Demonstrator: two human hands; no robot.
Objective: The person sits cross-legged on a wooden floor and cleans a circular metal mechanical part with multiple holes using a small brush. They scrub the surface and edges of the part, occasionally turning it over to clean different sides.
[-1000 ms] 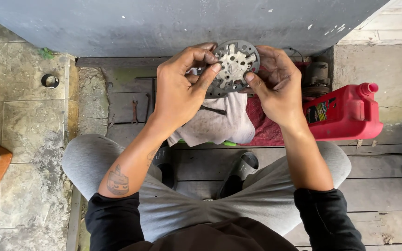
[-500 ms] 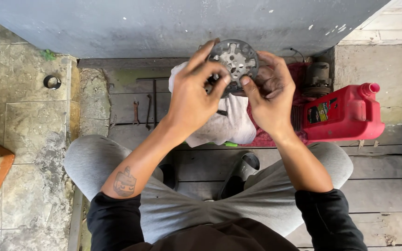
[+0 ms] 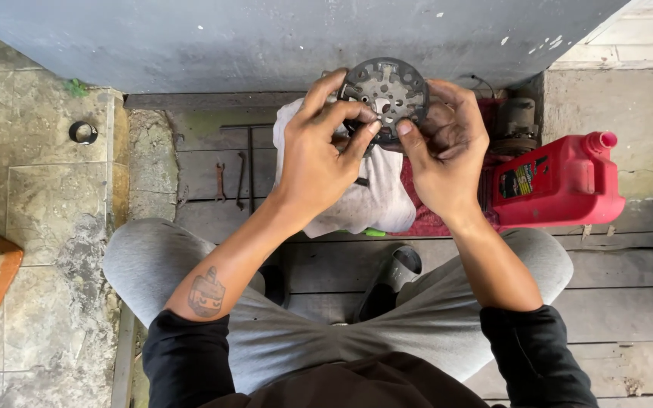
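Observation:
I hold a round, dark metal disc [image 3: 384, 91] with several holes and slots up in front of me, its flat face toward the camera. My left hand [image 3: 319, 151] grips its left edge, fingers curled over the rim. My right hand [image 3: 441, 147], smeared with grease, grips its right and lower edge, thumb against the face. Under both hands lies a dirty white cloth [image 3: 368, 196] on the wooden planks.
A red plastic jug [image 3: 561, 181] lies on its side at right, beside a red cloth [image 3: 425, 219] and a small metal part [image 3: 515, 121]. Wrenches [image 3: 221, 180] lie on the planks at left; a black ring [image 3: 82, 132] sits on the tiles. A grey wall runs behind.
Both hands have turned the disc slightly and lifted it a little higher; the left fingers have shifted over its rim. The view has moved a bit to the left.

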